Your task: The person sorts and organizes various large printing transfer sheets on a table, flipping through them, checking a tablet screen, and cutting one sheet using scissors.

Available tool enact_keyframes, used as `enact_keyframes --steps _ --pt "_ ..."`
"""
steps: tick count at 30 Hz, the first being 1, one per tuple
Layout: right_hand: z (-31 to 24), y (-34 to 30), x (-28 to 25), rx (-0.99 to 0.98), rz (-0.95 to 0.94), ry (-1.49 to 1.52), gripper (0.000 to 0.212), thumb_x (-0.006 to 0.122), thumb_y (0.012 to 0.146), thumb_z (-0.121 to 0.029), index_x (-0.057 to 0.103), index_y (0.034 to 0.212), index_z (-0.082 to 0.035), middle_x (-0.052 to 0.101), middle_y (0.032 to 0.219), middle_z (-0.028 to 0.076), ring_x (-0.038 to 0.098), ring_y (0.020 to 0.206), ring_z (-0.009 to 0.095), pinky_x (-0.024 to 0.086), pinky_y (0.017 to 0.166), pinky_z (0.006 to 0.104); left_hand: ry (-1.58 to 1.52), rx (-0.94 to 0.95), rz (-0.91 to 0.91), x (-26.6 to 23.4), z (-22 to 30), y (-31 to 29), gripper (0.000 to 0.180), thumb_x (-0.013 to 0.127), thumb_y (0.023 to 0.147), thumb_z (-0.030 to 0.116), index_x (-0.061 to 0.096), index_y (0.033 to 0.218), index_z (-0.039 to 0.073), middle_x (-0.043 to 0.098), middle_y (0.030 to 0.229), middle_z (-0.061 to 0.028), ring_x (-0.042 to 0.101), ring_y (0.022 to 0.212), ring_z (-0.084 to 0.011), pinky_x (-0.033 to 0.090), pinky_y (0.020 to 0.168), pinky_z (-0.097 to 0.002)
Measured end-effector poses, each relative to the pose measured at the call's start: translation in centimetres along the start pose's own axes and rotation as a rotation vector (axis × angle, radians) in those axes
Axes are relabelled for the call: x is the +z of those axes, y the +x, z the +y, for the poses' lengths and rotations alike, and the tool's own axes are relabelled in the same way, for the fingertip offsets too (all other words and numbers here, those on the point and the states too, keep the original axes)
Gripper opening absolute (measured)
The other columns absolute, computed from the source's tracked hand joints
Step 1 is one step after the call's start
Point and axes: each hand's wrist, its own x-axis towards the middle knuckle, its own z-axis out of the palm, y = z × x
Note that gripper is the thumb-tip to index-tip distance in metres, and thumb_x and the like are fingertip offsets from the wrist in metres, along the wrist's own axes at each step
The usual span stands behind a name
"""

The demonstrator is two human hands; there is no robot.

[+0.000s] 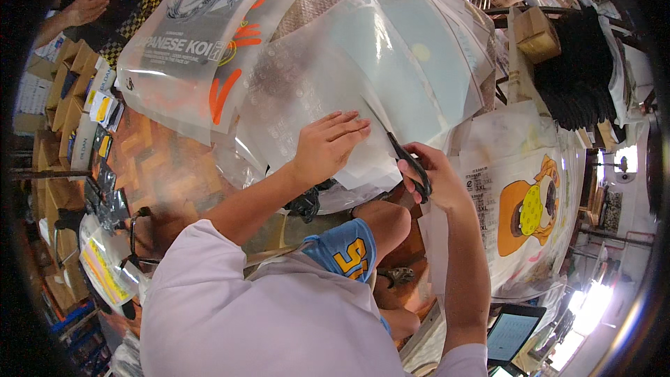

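Note:
My right hand (pixel 443 180) grips a pair of scissors (pixel 398 148) with black handles, its fingers in the loops. The blades point away from me, over a translucent plastic film sheet (pixel 300 91) printed with faint small marks. On the near part of that film lies my left hand (pixel 328 143), flat with its fingers stretched out and close together, left of the scissors. Beyond the blades are pale bluish film sheets (pixel 433 42), stacked and overlapping. Whether the blades are parted I cannot tell.
Left of the film is a printed sheet (pixel 164 87) with orange strokes. At right hangs a sheet with a cartoon dog print (pixel 534 206). A cardboard box (pixel 536 33) and dark stacked cloth (pixel 579 77) stand at far right. Another person's hand (pixel 89 5) shows at upper left. A tablet (pixel 515 333) is at lower right.

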Motion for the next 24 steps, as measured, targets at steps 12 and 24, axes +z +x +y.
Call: enact_keyframes --steps 12,24 --pt "-3.5 5.2 1.7 -0.051 -0.001 -0.046 0.031 0.066 0.087 -0.027 0.058 0.097 0.001 0.052 0.057 0.002 0.045 0.041 0.008 0.034 0.038 0.0227 -0.180 0.113 -0.077 -1.8 2.1 -0.5 0.031 0.064 0.067 0.004 0.066 0.099 0.007 0.065 0.108 -0.0046 0.062 0.104 -0.0266 0.055 0.082 -0.0350" --pt "-6.5 8.8 3.0 -0.102 0.083 -0.099 0.034 0.068 0.086 -0.027 0.058 0.099 0.002 0.053 0.059 0.002 0.047 0.045 0.009 0.037 0.041 0.0237 -0.457 0.270 -0.259 -4.6 6.2 -2.8 0.028 0.059 0.079 0.015 0.063 0.105 0.007 0.061 0.119 -0.0050 0.058 0.112 -0.0247 0.054 0.082 -0.0317"
